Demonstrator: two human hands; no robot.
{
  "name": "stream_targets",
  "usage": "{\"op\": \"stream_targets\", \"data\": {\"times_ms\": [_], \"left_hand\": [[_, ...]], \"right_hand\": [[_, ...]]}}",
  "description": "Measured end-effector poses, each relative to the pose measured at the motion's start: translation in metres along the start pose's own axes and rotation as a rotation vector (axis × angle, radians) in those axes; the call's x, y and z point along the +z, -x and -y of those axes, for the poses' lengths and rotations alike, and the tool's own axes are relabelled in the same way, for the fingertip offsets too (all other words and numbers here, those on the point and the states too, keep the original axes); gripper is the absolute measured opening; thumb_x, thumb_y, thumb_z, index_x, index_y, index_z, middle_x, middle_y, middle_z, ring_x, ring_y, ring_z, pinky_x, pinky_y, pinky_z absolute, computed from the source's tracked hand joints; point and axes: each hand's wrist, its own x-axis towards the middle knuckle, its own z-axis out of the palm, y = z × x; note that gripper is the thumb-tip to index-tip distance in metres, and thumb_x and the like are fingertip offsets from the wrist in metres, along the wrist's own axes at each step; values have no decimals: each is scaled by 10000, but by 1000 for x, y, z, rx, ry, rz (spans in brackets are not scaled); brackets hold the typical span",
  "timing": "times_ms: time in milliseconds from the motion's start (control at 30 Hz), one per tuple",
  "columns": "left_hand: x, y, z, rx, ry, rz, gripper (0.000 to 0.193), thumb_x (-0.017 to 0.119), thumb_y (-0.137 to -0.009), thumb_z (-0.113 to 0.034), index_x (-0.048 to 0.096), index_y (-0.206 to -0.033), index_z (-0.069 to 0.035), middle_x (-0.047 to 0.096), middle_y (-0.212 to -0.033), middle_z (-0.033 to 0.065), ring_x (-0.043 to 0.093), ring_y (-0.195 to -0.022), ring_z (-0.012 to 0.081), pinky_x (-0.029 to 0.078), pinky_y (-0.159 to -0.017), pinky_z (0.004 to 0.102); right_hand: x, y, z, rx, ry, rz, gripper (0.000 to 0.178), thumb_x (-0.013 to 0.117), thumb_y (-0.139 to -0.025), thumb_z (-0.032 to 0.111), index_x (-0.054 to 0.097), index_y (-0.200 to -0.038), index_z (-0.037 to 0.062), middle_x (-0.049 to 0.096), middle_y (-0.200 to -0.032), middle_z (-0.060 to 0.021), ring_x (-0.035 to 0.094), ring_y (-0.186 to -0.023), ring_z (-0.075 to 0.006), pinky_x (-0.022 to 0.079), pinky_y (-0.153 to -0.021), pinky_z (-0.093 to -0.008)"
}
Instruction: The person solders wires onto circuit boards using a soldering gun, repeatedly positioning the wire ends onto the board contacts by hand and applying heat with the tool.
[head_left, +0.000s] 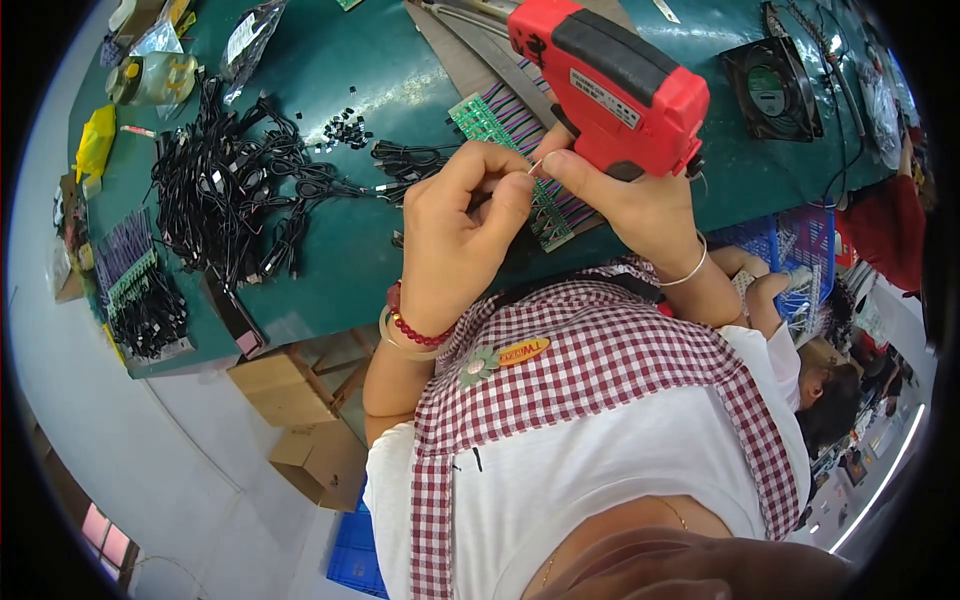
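My left hand (pixel 452 225), a red bead bracelet at its wrist, has thumb and fingers pinched together around a thin wire (pixel 536 168). Facing it, my right hand (pixel 635 205) pinches the same wire between thumb and forefinger. Directly above my right hand is a red and black gun-shaped tool (pixel 610 90) that covers part of its fingers; I cannot tell whether the hand also supports it. Beneath both hands lies a row of green circuit boards (pixel 482 122) with purple and pink wires, partly hidden by my fingers.
A tangled heap of black cables (pixel 235 190) covers the left of the green table (pixel 340 285). Near it are small black parts (pixel 345 130) and wired boards (pixel 145 300). A black fan (pixel 770 90) stands at right. Cardboard boxes (pixel 285 390) sit below; another person (pixel 830 400) is at right.
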Motion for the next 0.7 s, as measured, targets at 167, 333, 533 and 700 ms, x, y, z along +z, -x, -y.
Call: {"op": "stream_targets", "data": {"times_ms": [167, 333, 533, 700], "left_hand": [[2, 0, -4, 57, -169, -65, 58, 645, -831, -20, 595, -855, -3, 605, -711, 30, 515, -541, 80, 422, -515, 230], [0, -6, -3, 274, -428, -141, 62, 648, -814, -24, 590, -830, -9, 557, -829, 97, 579, -678, 243, 464, -574, 317], [-18, -30, 35, 242, -785, -123, 75, 649, -803, -72, 609, -820, -11, 591, -967, 81, 572, -861, 284, 470, -707, 383], [-19, -37, 47, 254, -862, -60, 113, 633, -827, -83, 610, -822, 27, 619, -1026, 121, 587, -895, 321, 476, -773, 388]], "right_hand": [[-3, -3, -2, -4, 95, 13, 209, 717, -799, 92, 633, -974, 17, 664, -839, -18, 623, -737, -86, 506, -687, -241], [-2, -7, -4, 110, -252, -10, 373, 689, -787, 24, 537, -1123, -30, 631, -814, -79, 611, -707, -142, 500, -670, -263], [-33, 6, -10, 128, -230, -104, 362, 623, -830, 61, 515, -1160, -44, 579, -729, -88, 544, -613, -138, 463, -609, -272], [-59, 32, -17, 275, -84, -108, 384, 619, -850, 154, 523, -1151, -65, 516, -619, -53, 453, -481, -104, 422, -506, -261]]}}
